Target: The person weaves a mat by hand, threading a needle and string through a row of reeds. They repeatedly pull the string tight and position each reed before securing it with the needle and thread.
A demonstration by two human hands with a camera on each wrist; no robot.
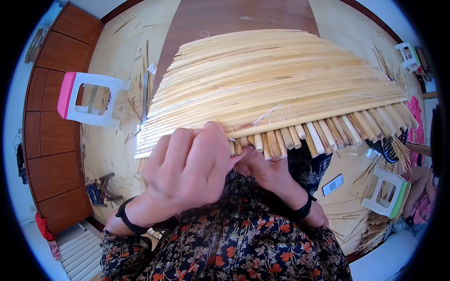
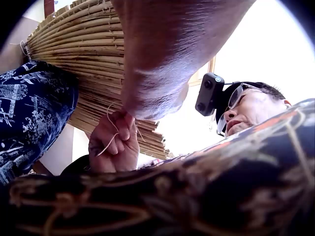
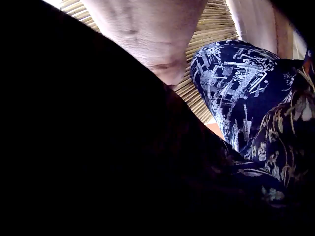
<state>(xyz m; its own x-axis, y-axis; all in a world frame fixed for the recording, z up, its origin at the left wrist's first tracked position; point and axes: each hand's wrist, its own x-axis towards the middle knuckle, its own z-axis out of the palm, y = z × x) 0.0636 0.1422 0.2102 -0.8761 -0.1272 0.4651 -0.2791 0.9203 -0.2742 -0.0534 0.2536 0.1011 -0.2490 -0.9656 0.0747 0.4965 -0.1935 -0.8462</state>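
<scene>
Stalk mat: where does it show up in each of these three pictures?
Head: the stalk mat spreads across the upper middle.
Left wrist: the stalk mat is at upper left, partly hidden.
Right wrist: the stalk mat is near the top, partly hidden.
Shared landmark: the white-patterned dark blue cloth, seen in all three.

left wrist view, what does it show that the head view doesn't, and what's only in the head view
Only the left wrist view: the head-mounted camera, the glasses, and a pale strand lying across the curled fingers of the right hand.

Only the head view: the pink-topped stool, the phone showing a square code on the floor, and the brown cabinets.

Both: the sheet of stalks, both hands, with the left hand close to the right, the floral top and the patterned trousers.
</scene>
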